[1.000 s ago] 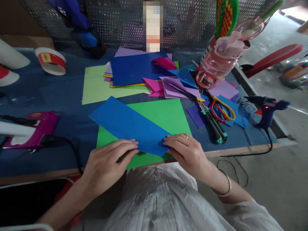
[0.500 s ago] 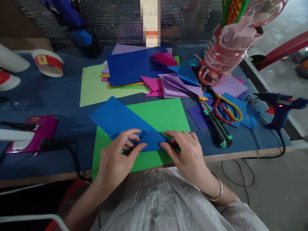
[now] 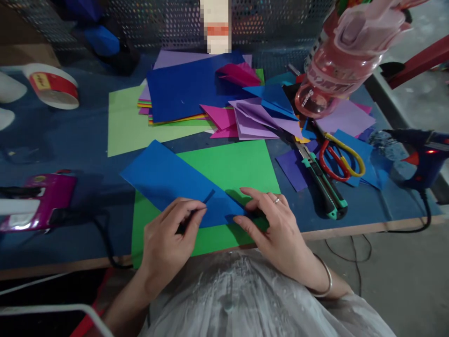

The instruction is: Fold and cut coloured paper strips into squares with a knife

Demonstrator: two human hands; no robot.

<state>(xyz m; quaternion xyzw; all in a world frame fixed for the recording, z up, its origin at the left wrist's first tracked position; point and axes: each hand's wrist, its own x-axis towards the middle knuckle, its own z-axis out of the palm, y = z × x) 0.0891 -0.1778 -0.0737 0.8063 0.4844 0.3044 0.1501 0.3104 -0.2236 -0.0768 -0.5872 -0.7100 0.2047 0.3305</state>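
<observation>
Blue paper (image 3: 164,175) is mid-fold: left hand (image 3: 168,238) pinches its corner, right hand (image 3: 271,224) spread flat, pinning it; creasing wants firm pressure.

The near end of the blue paper strip (image 3: 168,180) lies hidden under the left hand (image 3: 168,238) and right hand (image 3: 277,229). Far right of them, the glue gun (image 3: 423,154) is cut off by the edge. Beyond, a blurred patch (image 3: 217,25) hides something.
</observation>
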